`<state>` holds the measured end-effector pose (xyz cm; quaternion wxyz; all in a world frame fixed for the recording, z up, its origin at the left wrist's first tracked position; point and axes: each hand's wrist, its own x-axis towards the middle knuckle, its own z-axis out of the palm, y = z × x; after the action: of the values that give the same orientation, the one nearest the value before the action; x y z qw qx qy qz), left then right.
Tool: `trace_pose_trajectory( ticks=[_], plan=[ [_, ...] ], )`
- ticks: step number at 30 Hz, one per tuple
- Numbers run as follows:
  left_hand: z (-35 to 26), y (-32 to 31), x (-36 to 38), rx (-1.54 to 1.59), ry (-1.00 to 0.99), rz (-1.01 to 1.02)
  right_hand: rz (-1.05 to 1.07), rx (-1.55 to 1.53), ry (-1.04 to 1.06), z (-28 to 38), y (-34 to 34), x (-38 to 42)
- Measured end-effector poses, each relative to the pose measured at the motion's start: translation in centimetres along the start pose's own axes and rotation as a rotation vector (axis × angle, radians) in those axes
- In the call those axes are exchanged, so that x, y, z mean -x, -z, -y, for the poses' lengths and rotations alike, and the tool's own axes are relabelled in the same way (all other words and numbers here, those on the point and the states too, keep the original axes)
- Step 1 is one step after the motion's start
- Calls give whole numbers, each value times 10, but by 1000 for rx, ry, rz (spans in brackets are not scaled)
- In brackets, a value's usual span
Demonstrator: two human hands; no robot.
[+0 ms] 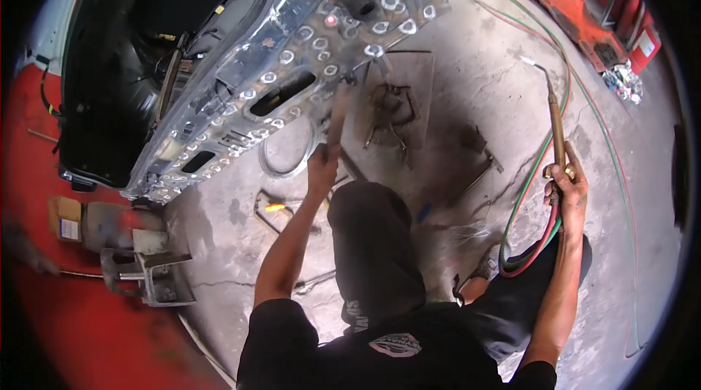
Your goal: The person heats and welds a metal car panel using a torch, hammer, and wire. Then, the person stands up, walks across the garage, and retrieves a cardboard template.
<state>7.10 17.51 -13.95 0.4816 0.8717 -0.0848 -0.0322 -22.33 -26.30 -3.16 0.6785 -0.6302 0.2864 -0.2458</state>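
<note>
My left hand [323, 167] is wrapped round the handle of a motion-blurred, hammer-like tool [337, 116]. Its upper end is at the lower edge of a bare metal car panel [314, 50] covered in round dimples; whether they touch is unclear. One small spot on the panel glows red-pink. Out to the right, my right hand [567, 184] grips a brass torch [556, 123], apart from the panel. The torch's thin bent neck points up and left, with a small bright flame at the tip. Red and green hoses [524, 262] loop down from its base.
Coiled wire [276, 171], a metal stand [391, 116] and hand tools [478, 174] lie on the concrete. A metal bracket [164, 280] and cardboard box [66, 218] are at left, near what looks like another person's blurred hand [33, 255]. An orange-red metal part [562, 6] sits upper right.
</note>
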Motion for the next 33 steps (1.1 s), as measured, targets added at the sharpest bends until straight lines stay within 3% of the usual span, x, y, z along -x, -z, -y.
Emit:
trace_pose_trajectory(
  ticks=[3, 6, 9, 11, 13, 15, 18, 21, 25, 26, 28, 29, 30, 31, 33],
  plan=[
    [-67, 4, -14, -351, -320, 199, -11, 15, -14, 1, 4, 1],
    [-127, -18, -32, -547, -485, 547, -23, 1, -22, 3, 7, -1],
    [-137, -69, -37, -722, -449, 783, -31, -13, -37, 5, 9, -3],
    [-100, -114, -31, -725, -491, 779, -33, -22, -47, 5, 11, -5],
    [-72, -159, -16, -910, -395, 854, -39, -16, -70, 9, 11, -3],
    [-40, -197, 3, -951, -360, 833, -33, -5, -79, 14, 13, -3],
    [6, -237, 40, -746, -250, 646, -49, -7, -80, 16, 19, -1],
    [67, -267, 68, -617, -270, 386, -50, -16, -80, 12, 24, -2],
    [99, -256, 65, -384, -7, 442, -82, 82, -122, 16, 27, -1],
    [125, -257, 57, -530, -139, 389, -74, 70, -117, 17, 27, -1],
    [143, -252, 51, -495, -289, 428, -77, 78, -146, 14, 29, 3],
    [113, -252, 54, -516, -87, 366, -68, 32, -122, 12, 30, 4],
    [88, -253, 60, -647, -99, 322, -64, 26, -144, 11, 30, 4],
    [70, -259, 67, -782, -118, 262, -63, 22, -103, 7, 37, 4],
    [69, -270, 83, -788, -375, 187, -66, 19, -76, 5, 38, 3]
  ],
)
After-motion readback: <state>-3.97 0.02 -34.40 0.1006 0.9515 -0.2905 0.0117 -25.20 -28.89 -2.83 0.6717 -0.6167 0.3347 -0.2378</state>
